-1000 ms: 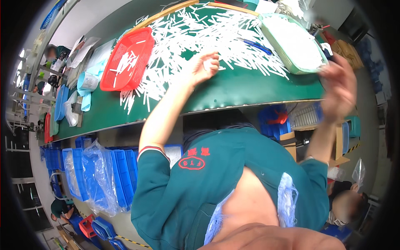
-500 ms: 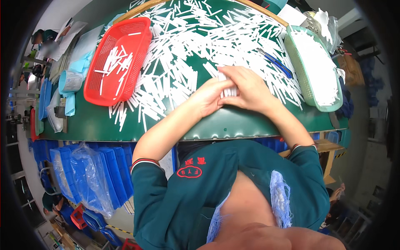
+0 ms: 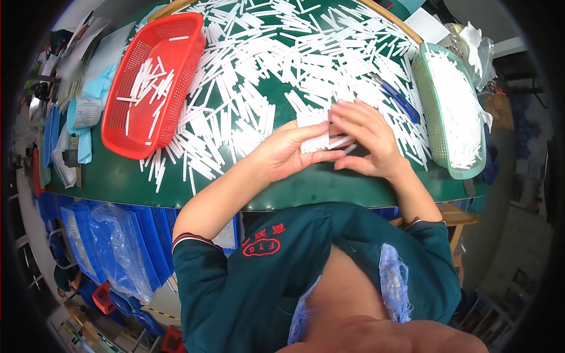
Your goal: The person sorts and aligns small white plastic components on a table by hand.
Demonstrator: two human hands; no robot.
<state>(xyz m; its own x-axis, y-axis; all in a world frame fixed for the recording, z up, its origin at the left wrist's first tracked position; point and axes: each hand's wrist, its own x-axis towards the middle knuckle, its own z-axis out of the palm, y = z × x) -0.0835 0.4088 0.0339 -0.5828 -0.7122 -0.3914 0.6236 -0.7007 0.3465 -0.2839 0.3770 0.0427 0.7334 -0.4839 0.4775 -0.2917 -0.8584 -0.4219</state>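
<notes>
A green table (image 3: 118, 176) is covered with several short white plastic sticks (image 3: 259, 70). My left hand (image 3: 285, 153) holds a neat bundle of white sticks (image 3: 313, 134) near the table's front edge. My right hand (image 3: 365, 138) rests its fingers on the right side and top of that same bundle, fingers spread over it. Both hands meet over the middle of the table.
A red mesh basket (image 3: 126, 135) with a few white sticks sits at the left. A pale green basket (image 3: 435, 129) full of white sticks stands at the right. A blue pen-like tool (image 3: 397, 97) lies beside it. Blue bins (image 3: 82, 235) and plastic bags sit under the table's left.
A second ago my hands were apart, the right one raised at the far right. They came together over the bundle of sticks, and my view tilted lower toward the table.
</notes>
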